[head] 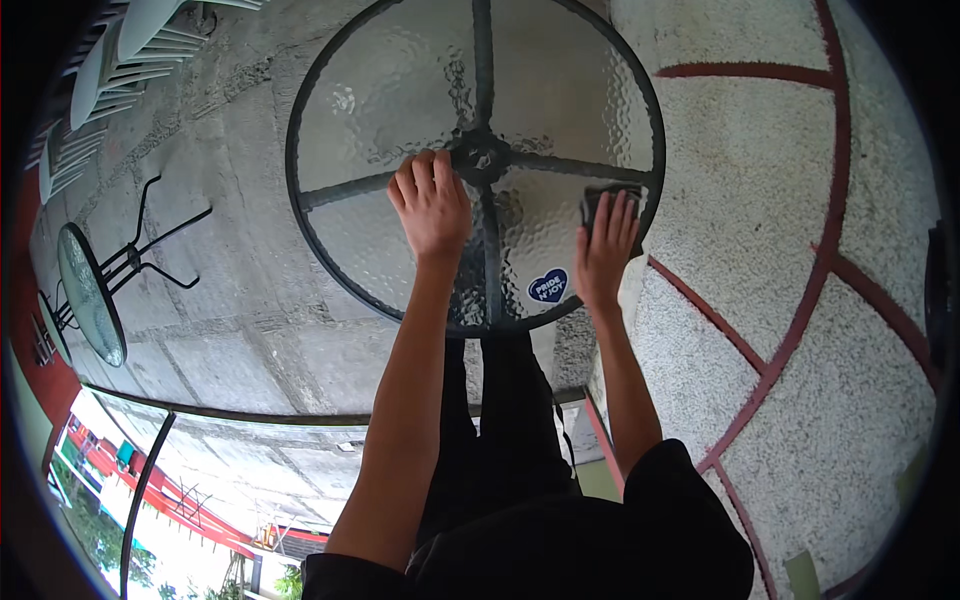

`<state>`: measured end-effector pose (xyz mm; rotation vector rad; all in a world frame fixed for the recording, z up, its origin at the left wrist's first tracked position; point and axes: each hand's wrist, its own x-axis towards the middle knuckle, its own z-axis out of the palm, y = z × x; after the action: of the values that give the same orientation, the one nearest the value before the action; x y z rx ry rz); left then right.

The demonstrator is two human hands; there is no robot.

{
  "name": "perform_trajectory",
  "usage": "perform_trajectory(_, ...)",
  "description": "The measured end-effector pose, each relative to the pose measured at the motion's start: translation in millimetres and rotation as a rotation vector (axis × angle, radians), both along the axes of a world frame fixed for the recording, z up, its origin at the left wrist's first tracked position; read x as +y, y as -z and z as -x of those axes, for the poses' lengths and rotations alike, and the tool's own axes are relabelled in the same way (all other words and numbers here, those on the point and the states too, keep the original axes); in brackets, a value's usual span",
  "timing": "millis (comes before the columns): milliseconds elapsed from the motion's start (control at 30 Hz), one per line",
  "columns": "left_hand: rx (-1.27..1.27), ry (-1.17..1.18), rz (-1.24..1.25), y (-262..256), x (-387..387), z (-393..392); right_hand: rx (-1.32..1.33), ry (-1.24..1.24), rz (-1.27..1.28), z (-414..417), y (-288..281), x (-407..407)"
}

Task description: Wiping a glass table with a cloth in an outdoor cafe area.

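Observation:
Before me stands a round glass-topped table (397,97) with a dark rim, pebbled glass and dark crossing bars. My left hand (433,202) rests on the tabletop beside the dark central hub (481,156). Its fingers are bent and slightly apart, and nothing shows in it; the palm's underside is hidden. Near the right rim, my right hand (606,251) lies flat over a dark folded cloth (592,199), pressing it against the glass. A dark blue heart-shaped sticker (548,286) with white writing sits on the glass to the left of that hand.
Stacked white chairs (94,79) stand at upper left. Another glass-topped table (91,292) with bent dark legs is on the left. A pebbled wall (750,150) with red lines rises close on the right. Grey concrete paving (225,315) spreads around the table.

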<state>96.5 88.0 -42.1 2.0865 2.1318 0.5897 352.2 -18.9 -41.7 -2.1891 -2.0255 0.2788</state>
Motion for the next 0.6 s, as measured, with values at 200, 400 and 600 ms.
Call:
perform_trajectory(200, 0.0, -0.018, -0.039, 1.7, -2.4, 10.3, 0.13, -0.18, -0.129, 77.1, 4.8, 92.8)
perform_trajectory(400, -0.017, 0.008, -0.095, 4.3, 6.1, -9.8, -0.091, -0.289, -0.646, 56.3, 32.3, 310.4)
perform_trajectory(600, 0.033, -0.008, -0.075, 6.7, -5.1, 29.2, 0.181, -0.317, -0.265, 109.0, 16.4, 124.2)
